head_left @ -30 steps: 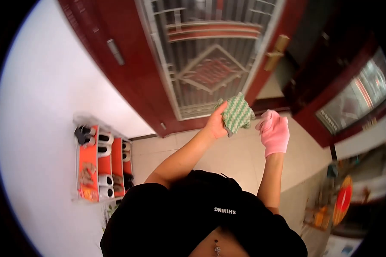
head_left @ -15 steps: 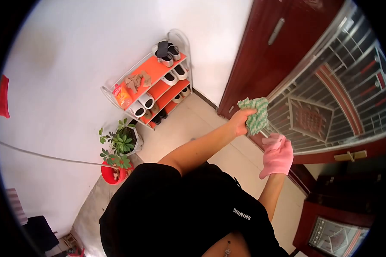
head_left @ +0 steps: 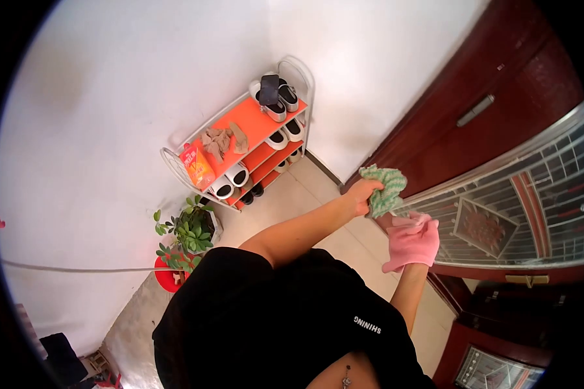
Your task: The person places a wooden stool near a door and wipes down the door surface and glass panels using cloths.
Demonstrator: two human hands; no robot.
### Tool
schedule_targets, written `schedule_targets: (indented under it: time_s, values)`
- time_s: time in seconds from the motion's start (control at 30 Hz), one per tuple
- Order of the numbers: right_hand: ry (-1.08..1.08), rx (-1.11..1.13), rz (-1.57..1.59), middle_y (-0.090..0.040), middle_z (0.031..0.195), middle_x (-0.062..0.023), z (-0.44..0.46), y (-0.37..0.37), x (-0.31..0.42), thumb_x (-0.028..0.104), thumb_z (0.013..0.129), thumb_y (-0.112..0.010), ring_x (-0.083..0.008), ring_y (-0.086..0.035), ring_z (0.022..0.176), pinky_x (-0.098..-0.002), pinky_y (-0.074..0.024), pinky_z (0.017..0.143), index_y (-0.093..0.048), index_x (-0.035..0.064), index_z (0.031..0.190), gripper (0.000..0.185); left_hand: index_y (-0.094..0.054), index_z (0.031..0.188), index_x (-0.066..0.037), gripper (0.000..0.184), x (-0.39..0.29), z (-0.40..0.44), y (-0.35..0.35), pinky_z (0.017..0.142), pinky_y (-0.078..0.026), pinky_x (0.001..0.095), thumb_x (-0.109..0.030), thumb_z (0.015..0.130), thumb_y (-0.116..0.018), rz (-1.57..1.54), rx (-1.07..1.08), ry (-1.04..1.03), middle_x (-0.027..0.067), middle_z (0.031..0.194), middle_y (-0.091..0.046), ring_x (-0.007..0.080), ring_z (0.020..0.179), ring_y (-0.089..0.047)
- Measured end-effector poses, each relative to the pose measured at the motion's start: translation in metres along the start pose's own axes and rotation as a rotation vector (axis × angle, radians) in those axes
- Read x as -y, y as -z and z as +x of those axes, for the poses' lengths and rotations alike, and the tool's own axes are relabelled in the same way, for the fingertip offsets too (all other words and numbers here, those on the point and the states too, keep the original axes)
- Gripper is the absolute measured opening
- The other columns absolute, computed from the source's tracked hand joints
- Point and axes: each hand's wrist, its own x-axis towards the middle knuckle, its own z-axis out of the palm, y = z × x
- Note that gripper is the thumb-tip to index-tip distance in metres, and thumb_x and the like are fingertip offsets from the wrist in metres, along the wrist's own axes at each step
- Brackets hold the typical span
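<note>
View swung toward shoe rack (head_left: 252, 115) — left hand (head_left: 362, 196) pinching green cloth (head_left: 389, 189) | pink-gloved right hand (head_left: 413, 244): grip unclear | plant (head_left: 193, 231) beside rack

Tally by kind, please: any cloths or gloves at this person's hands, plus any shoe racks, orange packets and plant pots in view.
Cloths: 1, the green-and-white cloth in the left hand
Gloves: 1, the pink glove
Shoe racks: 1, the shoe rack
Orange packets: 1, the orange packet
Plant pots: 2, the white pot and red pot
Total: 6
</note>
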Motion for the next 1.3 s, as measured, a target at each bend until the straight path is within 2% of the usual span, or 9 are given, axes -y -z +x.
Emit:
schedule_targets:
  time_s: [0.1, 0.23, 0.3, 0.5, 0.63, 0.83, 0.93, 1.13, 1.3]
  values:
    - [0.266, -0.117, -0.202, -0.057, 0.085, -0.0028, 0.003, -0.085, -0.027, 0.025, 0.086, -0.066, -0.0185, -0.053, 0.077, -0.0296, -0.0480, 0.072, -0.058, 0.0033, 0.091, 0.024, -0.053, 0.131, -0.004, 0.044, -0.036, -0.002, 0.042, 0.092, -0.053, 0.0520, 0.001, 0.089, -0.041, -0.039, -0.091, 0.023, 0.0145, 0.124, -0.063, 0.0344, 0.107, -0.064]
    - [0.872, -0.004, -1.922, -0.059, 0.092, -0.0090, 0.005, -0.155, -0.099, 0.022, 0.079, -0.069, -0.0254, -0.055, 0.092, -0.0352, -0.0477, 0.080, -0.060, 0.0080, 0.092, 0.021, -0.050, 0.135, -0.003, 0.045, -0.086, -0.013, 0.094, 0.100, -0.048, 0.0519, -0.002, 0.090, -0.044, -0.101, -0.177, 0.059, 0.0136, 0.130, -0.060, 0.0362, 0.114, -0.060]
    - [0.878, 0.483, -2.234, -0.060, 0.103, -0.0118, 0.037, -0.173, -0.124, 0.022, 0.075, -0.072, -0.0301, -0.056, 0.101, -0.0379, -0.0477, 0.086, -0.062, 0.0093, 0.099, 0.029, -0.050, 0.134, -0.004, 0.044, -0.108, -0.032, 0.095, 0.103, -0.046, 0.0481, -0.009, 0.091, -0.048, 0.015, -0.056, -0.105, 0.0130, 0.131, -0.058, 0.0333, 0.117, -0.057]
    - [1.118, 1.068, -1.564, -0.062, 0.116, -0.0144, 0.077, -0.229, -0.204, 0.012, 0.081, -0.066, -0.0344, -0.058, 0.106, -0.0400, -0.0478, 0.092, -0.063, 0.0053, 0.111, 0.031, -0.054, 0.132, -0.008, 0.041, -0.183, -0.116, 0.057, 0.105, -0.040, 0.0347, -0.024, 0.094, -0.053, 1.538, -0.153, -0.516, 0.0083, 0.137, -0.053, 0.0217, 0.125, -0.049]
    - [0.931, 1.027, -1.484, -0.064, 0.110, -0.0132, 0.147, -0.249, -0.222, 0.015, 0.083, -0.067, -0.0318, -0.062, 0.098, -0.0411, -0.0502, 0.084, -0.064, 0.0059, 0.107, 0.026, -0.059, 0.092, -0.007, 0.016, -0.216, -0.135, 0.072, 0.081, -0.044, 0.0247, -0.022, 0.091, -0.057, 1.004, -0.344, -0.475, -0.0012, 0.093, -0.057, 0.0095, 0.091, -0.053]
    - [0.159, 0.848, -1.419, -0.069, 0.082, -0.0139, 0.327, -0.261, -0.303, 0.033, 0.089, -0.066, -0.0279, -0.067, 0.076, -0.0396, -0.0509, 0.070, -0.067, 0.0026, 0.086, 0.031, -0.066, 0.094, -0.004, 0.021, -0.265, -0.164, 0.104, 0.077, -0.046, 0.0221, -0.021, 0.084, -0.070, 0.865, -0.587, -0.504, -0.0014, 0.091, -0.063, 0.0066, 0.085, -0.056]
    - [0.191, 0.848, -1.623, -0.064, 0.064, -0.0044, 0.414, -0.267, -0.356, 0.039, 0.091, -0.065, -0.0124, -0.062, 0.059, -0.0284, -0.0491, 0.059, -0.065, 0.0016, 0.077, 0.040, -0.069, 0.094, -0.002, 0.024, -0.285, -0.165, 0.111, 0.075, -0.047, 0.0208, -0.021, 0.080, -0.076, 0.897, -0.780, -0.545, -0.0015, 0.091, -0.066, 0.0051, 0.083, -0.058]
    - [-0.138, 0.872, -1.882, -0.062, 0.061, -0.0064, 0.492, -0.311, -0.416, 0.054, 0.081, -0.070, -0.0156, -0.057, 0.049, -0.0303, -0.0437, 0.044, -0.062, 0.0028, 0.070, 0.052, -0.072, 0.092, -0.003, 0.022, -0.311, -0.137, 0.113, 0.078, -0.047, 0.0198, -0.020, 0.079, -0.079, 0.440, -1.091, -0.575, -0.0016, 0.092, -0.068, 0.0053, 0.085, -0.059]
    - [-0.340, 0.976, -1.976, -0.062, 0.060, -0.0074, 0.493, -0.330, -0.429, 0.054, 0.080, -0.071, -0.0163, -0.057, 0.047, -0.0307, -0.0454, 0.045, -0.062, 0.0029, 0.067, 0.053, -0.071, 0.087, -0.010, 0.010, -0.328, -0.123, 0.107, 0.077, -0.045, 0.0197, -0.017, 0.081, -0.075, 0.893, -1.317, -0.512, -0.0026, 0.088, -0.066, 0.0101, 0.086, -0.060]
